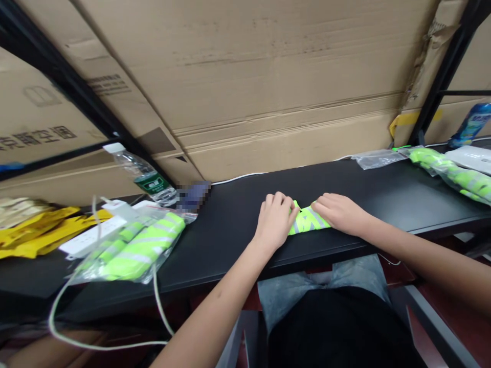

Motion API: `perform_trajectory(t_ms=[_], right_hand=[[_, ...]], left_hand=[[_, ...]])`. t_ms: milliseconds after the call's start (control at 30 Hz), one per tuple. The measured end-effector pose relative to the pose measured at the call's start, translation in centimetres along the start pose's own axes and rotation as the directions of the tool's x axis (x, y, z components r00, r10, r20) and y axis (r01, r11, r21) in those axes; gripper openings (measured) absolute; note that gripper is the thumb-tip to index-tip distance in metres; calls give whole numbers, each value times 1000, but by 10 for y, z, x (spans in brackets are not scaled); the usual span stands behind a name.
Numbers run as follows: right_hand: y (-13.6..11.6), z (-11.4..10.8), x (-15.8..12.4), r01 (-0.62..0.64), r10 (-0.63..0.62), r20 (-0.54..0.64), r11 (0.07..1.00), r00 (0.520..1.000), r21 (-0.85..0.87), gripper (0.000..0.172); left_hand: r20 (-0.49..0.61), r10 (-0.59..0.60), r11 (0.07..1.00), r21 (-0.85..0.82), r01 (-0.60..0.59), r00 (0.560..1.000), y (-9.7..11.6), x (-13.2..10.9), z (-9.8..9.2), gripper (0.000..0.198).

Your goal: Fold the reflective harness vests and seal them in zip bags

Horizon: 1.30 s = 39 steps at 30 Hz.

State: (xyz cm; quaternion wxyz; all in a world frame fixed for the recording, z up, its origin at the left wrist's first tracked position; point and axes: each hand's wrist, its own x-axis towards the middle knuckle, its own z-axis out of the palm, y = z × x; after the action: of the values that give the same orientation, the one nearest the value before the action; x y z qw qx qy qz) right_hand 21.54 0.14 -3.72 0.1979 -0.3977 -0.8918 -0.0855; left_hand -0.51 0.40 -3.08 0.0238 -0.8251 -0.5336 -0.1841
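Folded neon yellow-green reflective fabric (310, 220) with silver-grey bands lies near the front edge of the black tabletop (230, 225). My left hand (274, 217) grips its left end, with curled fingers over the far side and the thumb toward the middle. At the other end, my right hand (339, 212) has its fingers and thumb closed on the upper right part. The fabric between my hands is in plain sight; its ends are partly covered by my fingers.
Bagged neon fabric (143, 248) lies left beside a white power strip (92, 235). Behind stand a water bottle (148, 176) and a blurred-out phone-like object (194, 197). More bagged neon fabric (452, 171) lies right, near a blue bottle (471, 125). A white cable (53, 317) loops over the front edge.
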Motion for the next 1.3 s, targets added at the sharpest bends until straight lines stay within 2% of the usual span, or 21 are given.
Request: perform_trajectory(t_ms=[100,200,267,333,433,567,700,800,867,967,1100,1200,1300], right_hand=[[-7,-12,-19,124,-125,20,992,992,20,41],[-10,-20,-37,120,-120,-10,989,993,81,52],[-12,-23,-44,108,-110,6,987,994,116,49],[-14,-25,-46,123,-128,32,984,991,127,43],[-14,-27,-37,74,-79,43,993,996,96,40],[-3,-24,-10,-65,66,62,998,996,-18,40],[15,-11,21,-114,119,76,991,990,-76,42],[23,1,34,-127,137,90,986,986,-109,44],[22,7,37,-116,127,93,987,988,-112,44],[12,11,34,-9,19,109,996,994,-85,47],[1,12,28,129,-117,168,990,979,-64,65],[1,12,24,158,-135,211,983,968,-98,63],[5,5,15,141,-113,205,982,972,-126,56]], left_hand=[[21,113,993,27,-114,993,7,-13,-10,34],[10,254,967,14,-254,967,12,-39,-18,33],[-37,345,938,11,-345,938,14,-55,-21,39],[-75,375,927,7,-376,924,15,-64,-24,34],[-43,326,940,-88,-329,944,12,-55,-29,26],[66,169,937,-319,-139,983,1,-16,-25,27],[66,28,943,-333,-5,997,-7,19,-2,33],[74,-82,950,-296,100,994,-9,34,17,36],[80,-134,945,-292,151,988,-8,38,25,35],[79,-190,922,-327,206,979,-8,43,34,29],[66,-276,863,-421,278,959,-15,46,41,27],[55,-292,813,-512,278,955,-25,46,41,25],[44,-287,781,-567,260,957,-38,50,37,33]])
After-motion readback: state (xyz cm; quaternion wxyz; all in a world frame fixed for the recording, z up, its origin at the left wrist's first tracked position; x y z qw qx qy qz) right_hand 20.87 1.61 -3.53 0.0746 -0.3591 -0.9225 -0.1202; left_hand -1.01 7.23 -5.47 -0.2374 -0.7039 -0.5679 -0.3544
